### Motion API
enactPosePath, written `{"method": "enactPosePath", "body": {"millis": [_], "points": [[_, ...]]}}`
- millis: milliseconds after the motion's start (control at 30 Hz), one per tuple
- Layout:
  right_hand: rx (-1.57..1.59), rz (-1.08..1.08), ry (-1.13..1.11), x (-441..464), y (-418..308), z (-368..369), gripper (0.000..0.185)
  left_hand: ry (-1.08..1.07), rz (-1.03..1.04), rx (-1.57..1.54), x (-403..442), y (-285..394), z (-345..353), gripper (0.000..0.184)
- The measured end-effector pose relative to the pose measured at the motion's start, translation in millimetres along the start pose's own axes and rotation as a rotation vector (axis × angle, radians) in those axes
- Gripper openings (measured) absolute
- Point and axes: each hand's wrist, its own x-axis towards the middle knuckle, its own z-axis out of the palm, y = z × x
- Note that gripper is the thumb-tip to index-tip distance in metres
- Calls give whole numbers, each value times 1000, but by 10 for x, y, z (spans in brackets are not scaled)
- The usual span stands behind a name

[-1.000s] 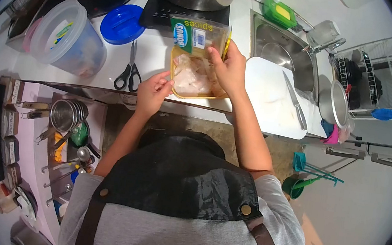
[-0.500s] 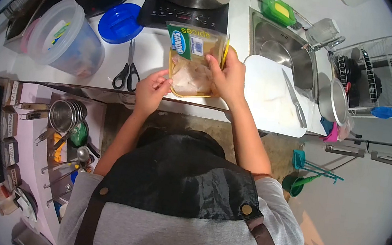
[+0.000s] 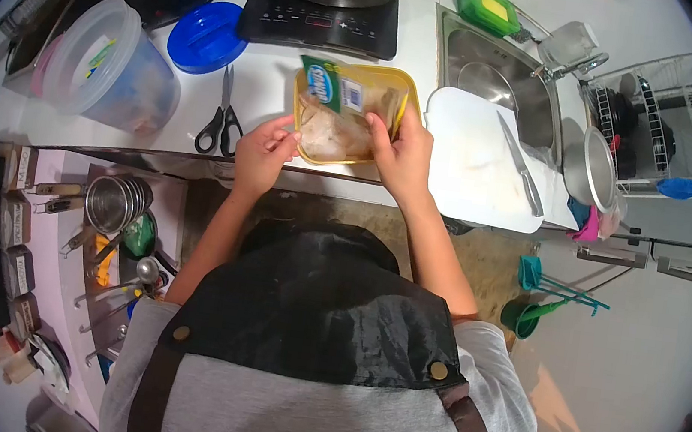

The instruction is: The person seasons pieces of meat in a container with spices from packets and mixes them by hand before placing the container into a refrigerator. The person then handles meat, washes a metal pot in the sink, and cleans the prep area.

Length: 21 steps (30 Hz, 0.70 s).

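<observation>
We are keeping our right hand (image 3: 405,158) closed on the printed packet (image 3: 348,94), its thumb pressing the front while the other fingers are mostly hiding behind it. Our left hand (image 3: 264,152) is curling its fingertips at the left rim of the yellow tray (image 3: 397,76); whether they are pinching or merely touching, we cannot tell. The tray is sitting between our two hands, with the packet leaning over it and pale pieces (image 3: 322,131) showing just beside our left fingertips.

As we are judging it, the slick packet could be slipping from under our right thumb if that grip is loosening. The tray is lying close to the table (image 3: 272,77) edge, so an uneven pull from our right hand could be tipping it toward us. The scissors (image 3: 221,123) are lying just beyond our left hand, and the knife (image 3: 522,173) is resting on the cutting board (image 3: 465,157) to the right of our right hand; a careless sideways reach could be catching a blade.

Compared with the earlier frame, the packet is now slanting more and lying lower, and the tray's far rim is showing beyond it. Our left hand is staying by the same rim.
</observation>
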Motion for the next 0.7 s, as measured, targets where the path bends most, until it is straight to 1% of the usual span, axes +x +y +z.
{"method": "enactPosePath", "body": {"millis": [67,200,300,367,400,467,567,600,633,700], "points": [[-101,-96,-9,56,-23,47,22,-5,6,-9,15,-48,-9,33],[-124,-116,-2,112,-31,106,21,-3,2,-2,20,-17,-12,33],[-83,-127,-21,101,-42,121,21,-5,0,-19,-13,0,-13,34],[-133,-140,-4,69,-22,82,21,-12,-29,31,-16,-2,-11,34],[-134,-140,-7,54,-22,52,21,-9,-30,30,-16,2,-11,34],[-124,-29,-25,12,-20,-26,21,-14,-13,22,-20,4,-10,34],[-118,-73,14,-22,26,-123,22,2,14,-9,-1,-37,-9,35],[-95,-22,-31,-41,14,-185,22,1,13,-9,0,-36,-8,35],[-95,-21,-31,-55,10,-232,22,1,8,-5,2,-33,-10,35],[-80,-61,44,-86,3,-310,21,-2,3,1,1,-19,-14,35]]}}
